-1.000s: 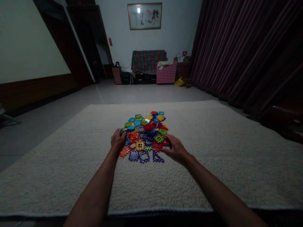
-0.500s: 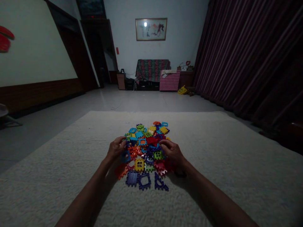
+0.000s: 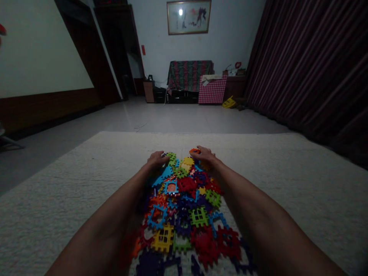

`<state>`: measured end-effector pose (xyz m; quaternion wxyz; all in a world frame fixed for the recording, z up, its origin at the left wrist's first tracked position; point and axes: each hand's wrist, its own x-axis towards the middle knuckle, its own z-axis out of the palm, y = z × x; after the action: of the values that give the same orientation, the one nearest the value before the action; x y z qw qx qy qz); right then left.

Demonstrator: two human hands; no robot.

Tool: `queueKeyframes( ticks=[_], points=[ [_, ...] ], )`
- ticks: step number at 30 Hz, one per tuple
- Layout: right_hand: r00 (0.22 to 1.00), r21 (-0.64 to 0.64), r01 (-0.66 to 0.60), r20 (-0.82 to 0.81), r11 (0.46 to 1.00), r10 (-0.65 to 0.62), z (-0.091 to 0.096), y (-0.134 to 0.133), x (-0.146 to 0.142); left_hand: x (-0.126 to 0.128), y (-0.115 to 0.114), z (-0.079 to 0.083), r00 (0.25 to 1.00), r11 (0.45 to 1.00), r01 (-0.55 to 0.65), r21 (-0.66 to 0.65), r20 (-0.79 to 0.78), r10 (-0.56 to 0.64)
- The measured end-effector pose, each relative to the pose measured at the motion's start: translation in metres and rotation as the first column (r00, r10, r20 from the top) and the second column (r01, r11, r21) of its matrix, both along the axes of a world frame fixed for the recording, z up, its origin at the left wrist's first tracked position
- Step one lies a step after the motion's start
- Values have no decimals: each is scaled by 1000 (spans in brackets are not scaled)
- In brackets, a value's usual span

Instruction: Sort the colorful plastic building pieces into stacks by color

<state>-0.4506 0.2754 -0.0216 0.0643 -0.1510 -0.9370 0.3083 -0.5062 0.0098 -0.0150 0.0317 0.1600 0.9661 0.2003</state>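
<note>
A pile of interlocking plastic building tiles, with notched edges and many colours, stretches away from me between my forearms. My left hand (image 3: 157,158) is at the pile's far left end, its fingers reaching to a green tile (image 3: 171,158). Across from it, my right hand (image 3: 205,154) rests at the far right end, thumb and index finger apart around an orange tile (image 3: 194,151). Both hands look open, though some fingers are hidden. Closer in lie a yellow window tile (image 3: 163,238), a green window tile (image 3: 199,216) and a red tile (image 3: 228,242).
The tiles lie on a pale textured mat (image 3: 86,184) over a grey tiled floor (image 3: 115,117). Beyond stand a cloth-covered cabinet (image 3: 189,76) and a red checked cloth (image 3: 212,90). A dark curtain (image 3: 301,69) hangs at right.
Both hands have moved forward from the pile's middle to its far end. The view has shifted, and the pile now appears larger and nearer.
</note>
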Motion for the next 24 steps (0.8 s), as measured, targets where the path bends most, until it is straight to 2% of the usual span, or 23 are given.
queueKeyframes(
  ticks=[2,4,8,10,13,15,16,18,20,22,24],
  points=[
    [997,-36,-80,4,996,81,2,-9,4,6,10,1,997,997,71,35,21,-72],
    [989,-96,-145,1,985,146,7,-19,12,14,14,8,995,994,94,64,33,-96],
    [963,-242,-263,-16,934,268,23,-44,38,36,9,28,997,994,63,89,46,-67],
    [947,-298,-316,-44,901,318,35,-59,56,52,3,39,996,990,84,112,2,-85],
    [887,-415,-458,-163,786,432,53,-74,89,85,-8,50,970,965,225,137,-130,-208],
    [847,-446,-532,-279,720,453,59,-68,117,114,-22,53,922,923,360,135,-200,-331],
    [843,-430,-537,-318,726,435,59,-60,133,132,-31,52,893,897,422,132,-230,-386],
    [874,-343,-468,-320,815,366,50,-36,170,171,-53,45,841,860,496,120,-315,-440],
    [894,-205,-425,-247,882,374,31,-8,207,212,-76,30,794,825,560,75,-332,-509],
    [880,-113,-467,-155,877,449,7,14,242,250,-95,8,755,787,617,-1,-281,-593],
    [870,-38,-493,-49,869,491,-15,22,268,275,-105,-12,740,766,637,-84,-212,-639]
  ],
)
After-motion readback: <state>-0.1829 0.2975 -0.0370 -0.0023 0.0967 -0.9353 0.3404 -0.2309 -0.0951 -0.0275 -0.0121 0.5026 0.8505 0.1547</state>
